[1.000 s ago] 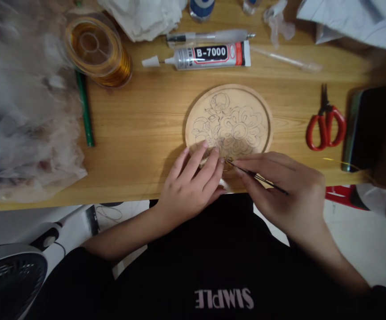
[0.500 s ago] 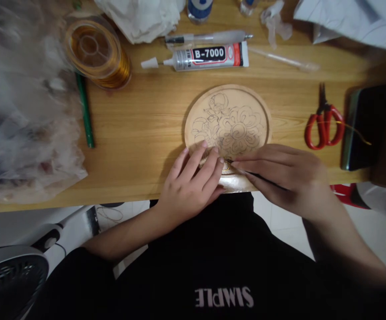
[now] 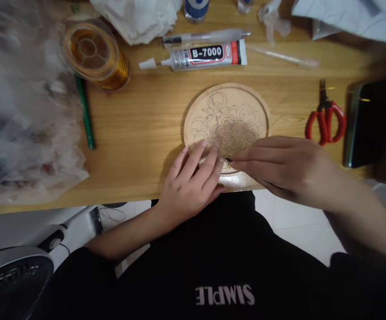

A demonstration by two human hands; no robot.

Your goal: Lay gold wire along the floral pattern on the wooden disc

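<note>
Wooden desk [image 3: 139, 133] right across the view, pale floor tiles [image 3: 296, 218] below its near edge, a fan [image 3: 16, 280] down at the lower left. Centre stage, close to that near edge, lies the round plate [image 3: 246, 98], line-drawn flowers on its face, and 2 hands are at it! Left hand [image 3: 193, 184] is back upward, fingers slightly apart, fingertips resting on the plate's lower left. Right hand [image 3: 286, 169] is opposite, thumb and fingers pinched together on the tweezers [image 3: 228, 160], just a dark tip peeking out beside the left fingertips. Close by that tip, a small curl of gold wire [image 3: 226, 167] glints near the plate's near rim; whether the tweezers grip it is too small to tell.

Out to the right, red-handled pliers [image 3: 326, 122] lie beside the phone [image 3: 369, 124]. Beyond the plate, the glue [image 3: 209, 55] lies sideways, nozzle to the left, a pen [image 3: 209, 35] just behind it. Over on the left, the spool [image 3: 96, 53] sits against a green stick [image 3: 85, 113], plastic [image 3: 29, 111] heaped alongside. Tissue [image 3: 139, 22], a bottle [image 3: 196, 10] and paper [image 3: 352, 18] line the top.
</note>
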